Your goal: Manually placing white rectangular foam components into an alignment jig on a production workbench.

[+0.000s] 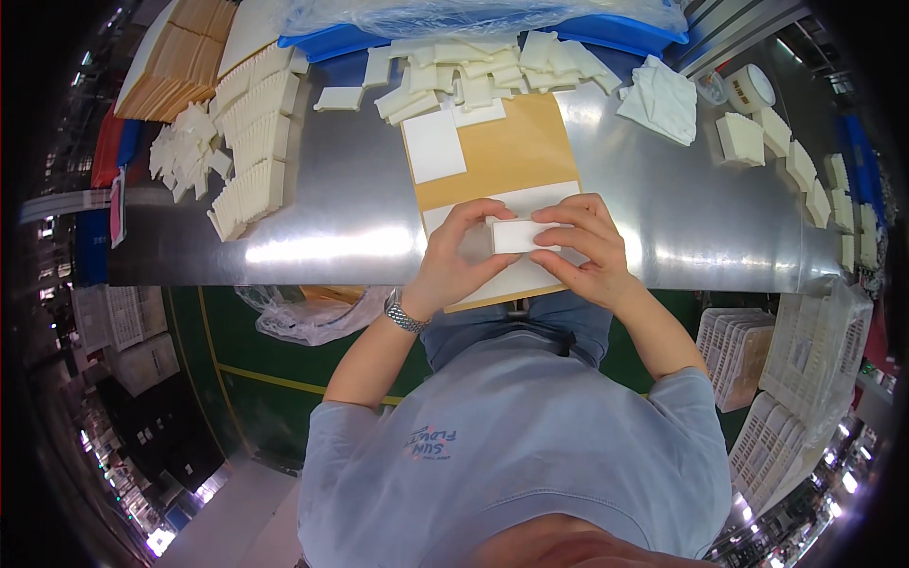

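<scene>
Between my two hands is a small white rectangular block-like piece [516,237], held level above the near part of a tan board [521,151]. My left hand [454,260] pinches its left end with thumb and fingers, and a metal watch sits on that wrist. From the other side, the fingers and thumb of my right hand [592,248] grip the right end and hide part of it. White sheets lie on the board, one a rectangle [436,147] at its upper left and another under my hands.
A loose heap of cream-white plastic pieces [473,71] lies beyond the board. At left stand stacked rows of similar pieces [256,142] and a small pile [189,151]. To the right are a white cloth [660,99], a white tape roll [751,88] and more pieces [740,139]. Blue trays [606,33] line the back.
</scene>
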The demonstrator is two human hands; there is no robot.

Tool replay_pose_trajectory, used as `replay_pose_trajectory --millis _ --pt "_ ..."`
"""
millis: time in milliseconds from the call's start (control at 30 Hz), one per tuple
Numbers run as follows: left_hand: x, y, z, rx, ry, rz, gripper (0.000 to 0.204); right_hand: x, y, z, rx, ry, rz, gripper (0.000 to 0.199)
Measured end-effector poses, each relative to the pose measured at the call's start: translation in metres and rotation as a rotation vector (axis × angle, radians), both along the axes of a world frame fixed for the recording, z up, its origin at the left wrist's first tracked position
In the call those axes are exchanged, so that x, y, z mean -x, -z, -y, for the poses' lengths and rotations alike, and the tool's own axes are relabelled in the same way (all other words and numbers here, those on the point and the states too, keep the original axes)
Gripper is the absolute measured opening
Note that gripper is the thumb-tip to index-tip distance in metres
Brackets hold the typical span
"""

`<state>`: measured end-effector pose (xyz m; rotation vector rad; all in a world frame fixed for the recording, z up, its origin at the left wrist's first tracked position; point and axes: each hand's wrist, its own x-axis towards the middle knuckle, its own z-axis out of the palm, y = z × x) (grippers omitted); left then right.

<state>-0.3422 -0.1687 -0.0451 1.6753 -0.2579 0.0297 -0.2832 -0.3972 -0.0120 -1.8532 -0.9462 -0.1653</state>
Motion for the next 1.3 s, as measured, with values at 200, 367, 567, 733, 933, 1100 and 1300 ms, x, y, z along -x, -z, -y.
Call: replay_pose_trajectory --millis 200,367,567,733,933,1100,1300 --pt "-0.001 0.001 -0.001 -0.012 0.002 0.018 0.065 0.0 0.003 -0.001 -0.001 0.014 0.014 0.027" --pt "-0.002 0.0 -0.002 -0.034 0.009 0.027 0.059 0.0 0.006 -0.003 -0.003 0.014 0.022 0.026" --pt "-0.006 -0.005 -0.003 -0.065 0.018 0.139 0.041 -0.002 0.008 -0.003 0.006 0.015 0.052 0.03" --pt "-0.006 -0.002 -0.003 -0.045 0.019 0.118 0.039 -0.003 0.01 0.005 0.007 0.051 0.034 0.054" --pt "-0.005 -0.001 -0.002 -0.043 0.015 0.112 0.039 0.002 0.014 0.014 0.014 0.063 -0.214 0.068" --pt "-0.004 0.0 -0.003 -0.073 0.032 0.115 0.035 0.002 0.028 0.014 -0.027 0.051 -0.263 0.052" --pt "-0.007 -0.006 -0.005 -0.059 0.065 0.064 0.026 -0.018 0.018 0.012 0.026 -0.065 -0.048 0.023"
